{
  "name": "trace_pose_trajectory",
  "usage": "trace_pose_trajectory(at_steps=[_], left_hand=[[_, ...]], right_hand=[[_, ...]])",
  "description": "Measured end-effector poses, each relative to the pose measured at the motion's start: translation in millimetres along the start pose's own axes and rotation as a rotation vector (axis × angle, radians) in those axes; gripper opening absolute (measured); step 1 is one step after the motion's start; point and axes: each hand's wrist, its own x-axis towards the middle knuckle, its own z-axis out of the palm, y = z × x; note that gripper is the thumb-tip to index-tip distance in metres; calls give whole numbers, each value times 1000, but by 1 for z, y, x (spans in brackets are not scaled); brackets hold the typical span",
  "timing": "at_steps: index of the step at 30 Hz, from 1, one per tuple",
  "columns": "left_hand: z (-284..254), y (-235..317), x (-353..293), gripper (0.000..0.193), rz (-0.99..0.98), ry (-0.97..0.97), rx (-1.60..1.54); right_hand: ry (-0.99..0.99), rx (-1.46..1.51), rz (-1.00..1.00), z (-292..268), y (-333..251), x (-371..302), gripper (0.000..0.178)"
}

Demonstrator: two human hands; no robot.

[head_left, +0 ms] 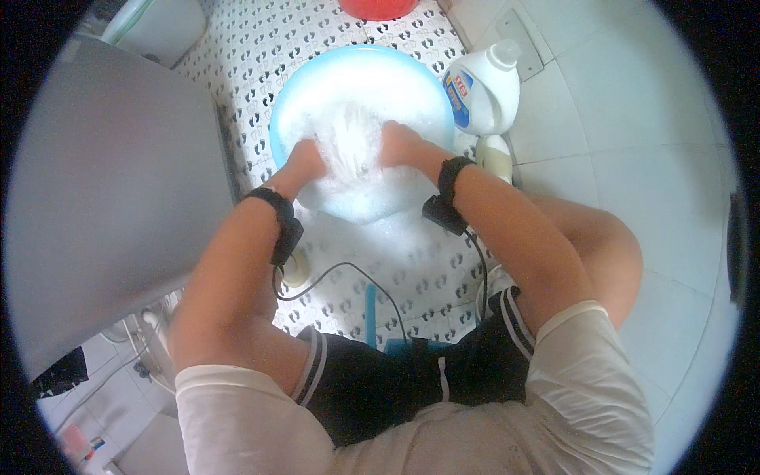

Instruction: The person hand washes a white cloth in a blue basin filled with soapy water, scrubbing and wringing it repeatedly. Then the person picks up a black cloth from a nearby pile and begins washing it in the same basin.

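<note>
A round light-blue basin (275, 131) full of white suds stands on the floor between my knees. Both my left hand (309, 161) and my right hand (400, 145) are in the foam, a short distance apart. Their fingers curl inward and are partly covered by suds. A white, streaked, wet cloth (351, 146) stretches between them, blurred, and both hands appear closed on it. Its lower part is lost in the foam. Each wrist wears a black strap with a small box.
A white detergent jug (492, 91) stands right of the basin, with a smaller pale bottle (495, 158) nearer. A red basin (380, 6) is at the far edge. A grey panel (119, 182) flanks my left, a tiled wall (633, 119) my right. A black cable (348, 264) hangs below my wrists.
</note>
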Motion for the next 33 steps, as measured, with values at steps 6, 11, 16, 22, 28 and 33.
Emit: trace_pose_trajectory(at_steps=[6, 11, 16, 22, 28, 33], left_hand=[[-86, 71, -5, 61, 88, 10, -320], [-144, 82, -33, 69, 72, 61, -535], [-175, 87, -47, 71, 26, 116, -286], [-201, 97, -46, 58, 73, 307, -438], [-194, 94, -42, 42, -39, 427, -349], [-210, 97, -38, 23, -38, 508, -411]], right_hand=[[26, 25, -118, -31, 48, -8, 56], [-11, 98, -64, -85, 35, -27, 66], [37, 203, -198, -125, 6, -46, 78], [273, 79, -354, -135, 11, -45, 73], [495, 112, -326, -131, 6, -38, 61], [620, 228, -308, -134, 22, -35, 55]])
